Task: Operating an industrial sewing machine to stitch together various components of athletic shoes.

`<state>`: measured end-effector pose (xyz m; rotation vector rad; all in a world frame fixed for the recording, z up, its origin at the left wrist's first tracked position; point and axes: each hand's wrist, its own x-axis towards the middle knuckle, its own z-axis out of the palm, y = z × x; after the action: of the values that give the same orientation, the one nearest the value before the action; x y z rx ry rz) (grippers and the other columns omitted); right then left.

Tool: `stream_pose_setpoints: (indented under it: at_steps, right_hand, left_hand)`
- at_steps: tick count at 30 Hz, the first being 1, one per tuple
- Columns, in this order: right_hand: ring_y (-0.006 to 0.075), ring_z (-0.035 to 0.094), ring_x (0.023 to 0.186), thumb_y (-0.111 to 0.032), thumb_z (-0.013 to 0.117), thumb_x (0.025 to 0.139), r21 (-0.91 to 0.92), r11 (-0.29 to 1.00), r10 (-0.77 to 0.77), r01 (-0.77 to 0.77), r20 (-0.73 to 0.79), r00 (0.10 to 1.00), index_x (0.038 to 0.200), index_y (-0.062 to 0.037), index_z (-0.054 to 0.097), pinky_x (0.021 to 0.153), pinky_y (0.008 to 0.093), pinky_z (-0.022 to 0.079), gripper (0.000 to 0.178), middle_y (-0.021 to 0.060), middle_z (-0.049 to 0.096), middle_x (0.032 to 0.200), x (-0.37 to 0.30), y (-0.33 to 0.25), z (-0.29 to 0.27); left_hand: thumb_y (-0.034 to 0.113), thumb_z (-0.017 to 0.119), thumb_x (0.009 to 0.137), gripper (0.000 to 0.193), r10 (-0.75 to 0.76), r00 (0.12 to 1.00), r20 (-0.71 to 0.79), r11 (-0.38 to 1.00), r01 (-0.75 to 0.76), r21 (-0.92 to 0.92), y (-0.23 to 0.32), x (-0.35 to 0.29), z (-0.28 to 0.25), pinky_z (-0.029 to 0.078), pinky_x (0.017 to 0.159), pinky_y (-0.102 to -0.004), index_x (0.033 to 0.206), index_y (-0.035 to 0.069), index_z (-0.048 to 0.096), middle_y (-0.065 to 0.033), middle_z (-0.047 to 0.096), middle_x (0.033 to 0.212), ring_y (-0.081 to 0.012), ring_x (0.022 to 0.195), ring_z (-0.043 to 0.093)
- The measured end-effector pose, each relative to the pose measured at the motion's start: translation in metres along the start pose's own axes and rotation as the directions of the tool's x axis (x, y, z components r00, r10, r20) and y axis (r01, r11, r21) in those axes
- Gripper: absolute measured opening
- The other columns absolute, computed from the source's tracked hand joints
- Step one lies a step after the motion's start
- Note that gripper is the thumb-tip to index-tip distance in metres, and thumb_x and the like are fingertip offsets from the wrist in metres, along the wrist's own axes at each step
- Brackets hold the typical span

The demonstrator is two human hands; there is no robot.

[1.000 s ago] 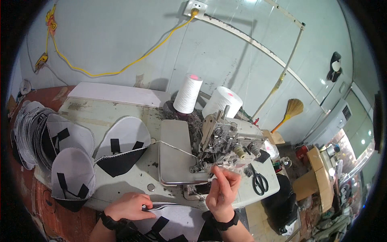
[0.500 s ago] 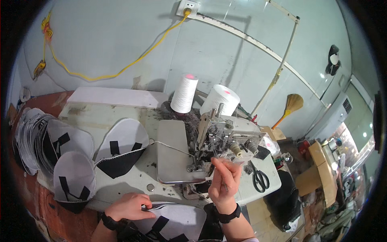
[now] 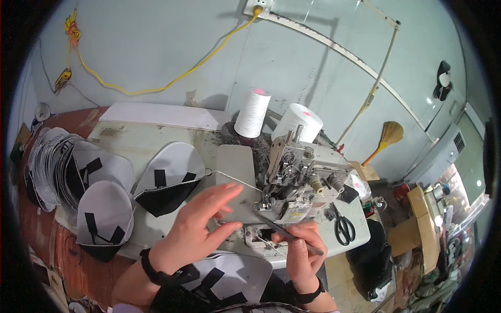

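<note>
My left hand (image 3: 201, 229) is raised in front of the sewing machine's flat plate (image 3: 235, 161), thumb and fingers spread, holding nothing. In my right hand (image 3: 302, 250) is a slim dark metal tool, apparently tweezers (image 3: 274, 225), its thin end pointing up-left toward the presser foot. The overlock sewing machine (image 3: 297, 177) stands just beyond. A white thread chain (image 3: 229, 177) runs from its needle area to a white-and-black fabric piece (image 3: 180, 156) on the table. Below my hands lie more such pieces (image 3: 245, 274), partly hidden by my left forearm.
Black-handled scissors (image 3: 344, 229) lie right of the machine. Two thread cones, one tall (image 3: 252, 115) and one wide (image 3: 300, 122), stand behind it. A fabric stack (image 3: 57, 161) and a separate piece (image 3: 104, 211) occupy the left. Cardboard (image 3: 425, 229) and a broom (image 3: 390, 134) are at the right.
My left hand has left the near fabric pieces and risen to the right, opening. My right hand has lowered from the machine's front, exposing the tool. The view has shifted slightly.
</note>
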<state>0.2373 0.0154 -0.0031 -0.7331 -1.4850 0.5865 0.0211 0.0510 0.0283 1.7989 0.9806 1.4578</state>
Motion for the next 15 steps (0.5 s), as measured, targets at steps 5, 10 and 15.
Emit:
stream_pose_setpoints:
  at_steps: [5, 10, 15]
  right_hand:
    - [0.0277, 0.068, 0.089, -0.021, 0.052, 0.102, 0.471, 0.82, 0.297, -0.326, 0.138, 0.945, 0.115, 0.0065, 0.058, 0.08, 0.0399, 0.056, 0.031, 0.0157, 0.054, 0.109, 0.0, 0.004, -0.008]
    - [0.0267, 0.067, 0.088, -0.022, 0.057, 0.099, 0.04, 0.998, 0.057, -0.054, -0.066, 0.996, 0.106, 0.0041, 0.063, 0.077, 0.0377, 0.058, 0.027, 0.0162, 0.055, 0.109, 0.009, 0.004, -0.022]
    - [0.0225, 0.064, 0.087, -0.013, 0.081, 0.078, -0.575, 0.752, -0.235, 0.322, 0.223, 0.946, 0.113, -0.0028, 0.07, 0.073, 0.0298, 0.055, 0.038, 0.0127, 0.059, 0.105, 0.024, 0.002, -0.017]
  left_hand:
    - [0.001, 0.074, 0.081, 0.019, 0.262, 0.955, 0.143, 0.956, -0.277, 0.1, -0.018, -0.003, -0.011, 0.054, 0.062, -0.0275, 0.1, 0.003, 0.073, -0.0098, 0.072, 0.092, -0.0205, 0.075, 0.069]
    - [0.003, 0.076, 0.081, 0.013, -0.215, 0.976, -0.019, 0.976, 0.214, -0.049, -0.035, -0.026, -0.034, 0.052, 0.059, -0.025, 0.093, -0.001, 0.073, -0.0093, 0.072, 0.076, -0.0128, 0.066, 0.069]
    - [0.015, 0.073, 0.087, 0.019, -0.401, 0.91, 0.105, 0.914, 0.391, 0.107, -0.091, -0.05, -0.051, 0.047, 0.053, -0.0232, 0.091, -0.004, 0.072, -0.0091, 0.067, 0.076, -0.0103, 0.058, 0.062]
